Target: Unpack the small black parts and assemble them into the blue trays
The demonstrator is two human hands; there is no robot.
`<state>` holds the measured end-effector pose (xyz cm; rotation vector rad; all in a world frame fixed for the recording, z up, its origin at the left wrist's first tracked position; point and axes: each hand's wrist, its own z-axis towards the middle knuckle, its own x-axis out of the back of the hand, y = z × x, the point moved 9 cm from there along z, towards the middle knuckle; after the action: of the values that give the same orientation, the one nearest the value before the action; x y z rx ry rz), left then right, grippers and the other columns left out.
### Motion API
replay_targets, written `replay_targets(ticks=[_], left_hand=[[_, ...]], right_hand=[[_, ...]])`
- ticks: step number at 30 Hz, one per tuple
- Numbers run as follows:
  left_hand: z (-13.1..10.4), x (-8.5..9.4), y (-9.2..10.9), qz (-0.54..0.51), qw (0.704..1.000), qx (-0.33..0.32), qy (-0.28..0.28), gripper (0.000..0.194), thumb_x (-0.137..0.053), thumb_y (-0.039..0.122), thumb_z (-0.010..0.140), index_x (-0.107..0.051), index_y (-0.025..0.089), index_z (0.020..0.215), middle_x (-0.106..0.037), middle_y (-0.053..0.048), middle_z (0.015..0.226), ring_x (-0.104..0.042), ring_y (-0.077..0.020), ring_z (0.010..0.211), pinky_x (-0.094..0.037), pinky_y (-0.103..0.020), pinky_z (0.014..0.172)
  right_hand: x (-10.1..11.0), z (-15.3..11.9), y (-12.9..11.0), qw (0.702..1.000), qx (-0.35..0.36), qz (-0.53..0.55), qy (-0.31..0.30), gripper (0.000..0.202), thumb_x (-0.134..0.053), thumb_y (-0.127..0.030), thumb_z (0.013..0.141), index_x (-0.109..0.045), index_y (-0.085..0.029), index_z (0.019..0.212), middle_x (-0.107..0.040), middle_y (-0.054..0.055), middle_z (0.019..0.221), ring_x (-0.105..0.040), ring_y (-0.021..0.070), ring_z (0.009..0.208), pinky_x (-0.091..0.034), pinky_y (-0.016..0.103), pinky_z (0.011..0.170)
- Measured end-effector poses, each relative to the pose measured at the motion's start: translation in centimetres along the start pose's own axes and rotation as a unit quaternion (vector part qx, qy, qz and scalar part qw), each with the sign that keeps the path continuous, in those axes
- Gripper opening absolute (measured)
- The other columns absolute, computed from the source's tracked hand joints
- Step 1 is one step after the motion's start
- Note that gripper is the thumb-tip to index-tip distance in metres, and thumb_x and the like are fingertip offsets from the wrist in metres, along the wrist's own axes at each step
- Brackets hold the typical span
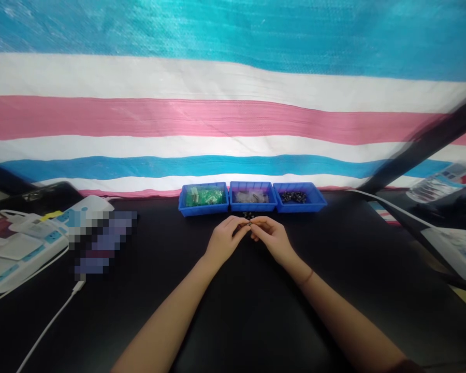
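My left hand (227,235) and my right hand (271,235) meet over the black table, their fingertips pinched together around a tiny dark piece (249,224). Most of that piece is covered by the fingers, so its kind does not show. Just beyond the fingertips lie several small black and silvery parts (248,214). Behind them stand three blue bins in a row: the left bin (204,210) holds green and whitish parts, the middle bin (253,206) pale translucent pieces, and the right bin (301,207) many small black parts.
At the left are a white power strip (34,254) with plugs, a blurred-out phone-like object (106,243) and a white cable (50,326). A second power strip (456,251) and a plastic bottle (442,181) are at the right. A striped sheet (233,119) hangs behind the table.
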<state>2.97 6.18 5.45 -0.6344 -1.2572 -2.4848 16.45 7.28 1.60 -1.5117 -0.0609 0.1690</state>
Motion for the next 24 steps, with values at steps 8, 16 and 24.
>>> replay_targets(ticks=[8, 16, 24], left_hand=[[-0.1, 0.3, 0.6, -0.011, 0.999, -0.031, 0.023, 0.018, -0.05, 0.022, 0.095, -0.064, 0.022, 0.106, -0.064, -0.006, 0.101, -0.063, -0.0171, 0.094, -0.053, -0.032, 0.084], [-0.2, 0.7, 0.3, 0.008, 0.999, -0.025, 0.047, 0.01, -0.057, 0.024, 0.091, -0.064, 0.021, 0.096, -0.064, -0.005, 0.093, -0.063, -0.0163, 0.085, -0.055, -0.031, 0.079], [-0.2, 0.5, 1.4, 0.053, 0.995, -0.076, 0.04, 0.011, -0.055, 0.021, 0.092, -0.065, 0.02, 0.096, -0.065, -0.006, 0.095, -0.064, -0.0175, 0.09, -0.054, -0.033, 0.083]], right_hand=[[-0.1, 0.0, -0.4, 0.999, -0.001, -0.051, 0.009, 0.024, -0.066, -0.038, 0.082, -0.067, -0.018, 0.095, -0.06, -0.001, 0.065, -0.056, 0.0131, 0.058, -0.048, 0.027, 0.055], [-0.4, -0.2, -0.6, 0.997, 0.004, -0.081, -0.013, 0.03, -0.061, -0.039, 0.085, -0.07, -0.017, 0.104, -0.061, 0.0, 0.067, -0.057, 0.0146, 0.062, -0.049, 0.028, 0.058], [-0.3, -0.2, -0.1, 0.997, 0.001, -0.08, -0.006, 0.035, -0.067, -0.04, 0.081, -0.071, -0.018, 0.108, -0.067, 0.002, 0.075, -0.057, 0.0143, 0.062, -0.049, 0.03, 0.06]])
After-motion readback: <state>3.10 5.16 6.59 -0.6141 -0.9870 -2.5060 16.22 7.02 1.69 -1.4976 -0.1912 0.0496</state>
